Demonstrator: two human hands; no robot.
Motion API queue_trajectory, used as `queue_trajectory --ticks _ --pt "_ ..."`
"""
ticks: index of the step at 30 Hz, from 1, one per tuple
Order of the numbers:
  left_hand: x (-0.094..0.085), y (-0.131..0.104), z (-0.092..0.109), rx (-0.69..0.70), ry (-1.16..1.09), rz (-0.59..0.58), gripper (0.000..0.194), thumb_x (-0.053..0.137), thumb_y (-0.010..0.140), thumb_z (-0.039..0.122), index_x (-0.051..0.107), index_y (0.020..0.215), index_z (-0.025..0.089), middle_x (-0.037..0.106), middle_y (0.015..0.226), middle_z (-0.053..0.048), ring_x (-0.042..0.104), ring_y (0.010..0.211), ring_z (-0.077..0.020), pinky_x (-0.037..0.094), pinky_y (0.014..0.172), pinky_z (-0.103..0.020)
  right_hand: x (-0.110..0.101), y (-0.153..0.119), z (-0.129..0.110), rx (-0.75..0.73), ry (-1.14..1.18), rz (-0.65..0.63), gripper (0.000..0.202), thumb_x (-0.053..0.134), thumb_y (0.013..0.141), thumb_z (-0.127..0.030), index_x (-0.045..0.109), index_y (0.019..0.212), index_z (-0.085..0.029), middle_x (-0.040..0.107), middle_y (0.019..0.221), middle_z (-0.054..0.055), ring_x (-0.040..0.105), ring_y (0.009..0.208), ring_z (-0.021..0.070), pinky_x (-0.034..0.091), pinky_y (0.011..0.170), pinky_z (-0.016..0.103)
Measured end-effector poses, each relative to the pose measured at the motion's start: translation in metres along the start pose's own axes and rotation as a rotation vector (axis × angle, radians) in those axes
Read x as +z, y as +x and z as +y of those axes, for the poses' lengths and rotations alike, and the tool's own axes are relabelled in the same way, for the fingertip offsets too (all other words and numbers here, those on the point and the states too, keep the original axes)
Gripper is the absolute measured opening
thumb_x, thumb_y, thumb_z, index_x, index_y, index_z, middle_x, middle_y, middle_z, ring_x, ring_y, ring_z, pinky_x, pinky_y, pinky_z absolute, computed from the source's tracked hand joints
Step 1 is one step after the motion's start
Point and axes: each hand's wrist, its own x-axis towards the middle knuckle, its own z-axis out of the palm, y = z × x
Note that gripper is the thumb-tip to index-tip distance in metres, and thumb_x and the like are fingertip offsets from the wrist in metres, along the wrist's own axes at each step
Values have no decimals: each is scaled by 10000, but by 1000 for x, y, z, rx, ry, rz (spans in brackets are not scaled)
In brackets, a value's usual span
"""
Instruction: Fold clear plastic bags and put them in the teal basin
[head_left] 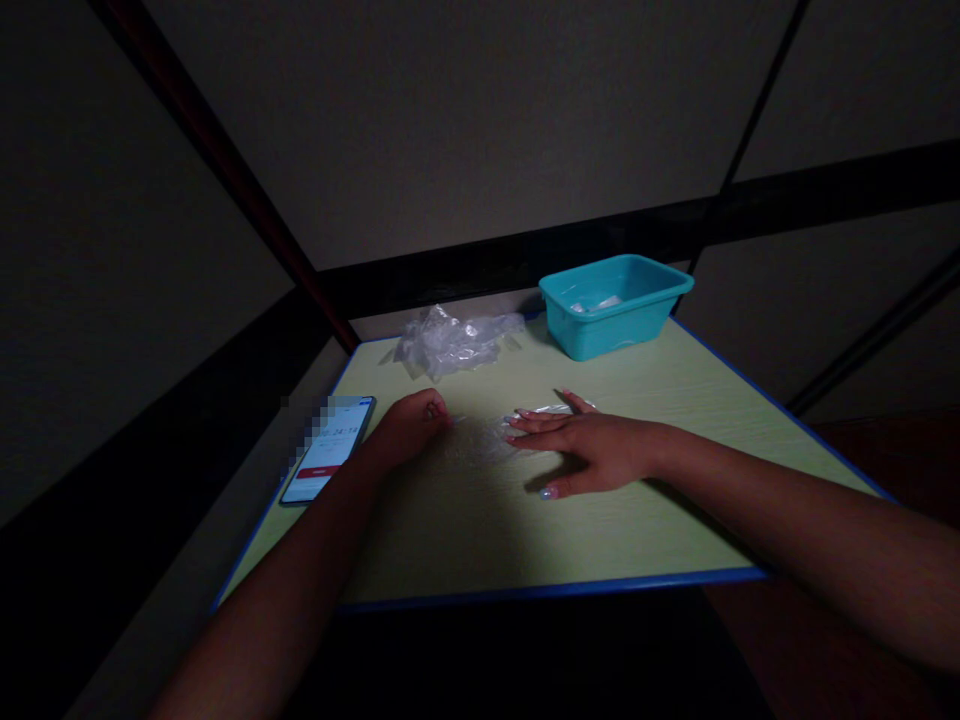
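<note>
Clear plastic film (484, 438), left end pinched in left hand (409, 430), right end under splayed right hand (585, 446)

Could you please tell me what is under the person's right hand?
Clear, wrinkled plastic shows from under the right hand, stretching across the pale table toward the left hand. How far it runs beneath the right hand is covered and cannot be seen.

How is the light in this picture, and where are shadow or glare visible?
Head view: dim overall, almost black below the pale yellow, blue-edged table; glints on the crumpled clear plastic pile; same view, shadow beside the bare, spread right hand.
</note>
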Motion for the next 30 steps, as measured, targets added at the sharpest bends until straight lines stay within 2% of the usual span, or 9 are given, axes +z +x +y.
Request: queue_trajectory --ticks 4,10,15,18,25,30 --pt "-1 -1 4 20 -119 -4 53 638 694 261 642 686 209 600 628 20 520 603 -157 351 558 -247 0 0 1 -7 7 -4 676 596 835 -551 354 1435 -352 292 1523 57 233 1405 304 -139 1048 649" --pt "-7 -4 12 49 -92 -12 60 624 690 253 668 670 218 636 632 9 560 619 -173 380 572 -256 0 -1 1 -9 -5 9 729 598 832 -551 301 1463 -337 302 1516 83 238 1402 308 -153 1051 630" --pt "-13 -7 17 216 86 -39 112 556 748 209 664 724 225 654 753 -17 585 717 -189 415 681 -292 3 1 -1 -5 -53 27 801 572 836 -576 206 1494 -303 188 1546 123 191 1415 318 -165 1029 645" --pt "-15 -8 18 303 246 -53 135 535 762 183 653 712 227 632 740 -26 566 726 -199 413 730 -319 3 3 -2 -14 -73 48 784 559 847 -570 197 1494 -316 168 1554 110 185 1417 321 -162 1026 651" --pt "-15 -12 19 333 523 -89 179 478 820 221 638 743 227 617 768 -53 549 740 -219 411 725 -329 4 10 -4 -16 -104 80 759 527 875 -547 172 1500 -304 189 1550 112 203 1412 321 -176 1022 647" --pt "-13 -16 20 342 530 -135 173 497 804 184 628 696 217 581 746 -59 548 747 -238 392 740 -349 7 18 -7 -1 -89 74 723 467 915 -526 146 1509 -268 236 1536 125 216 1411 302 -197 1023 631"
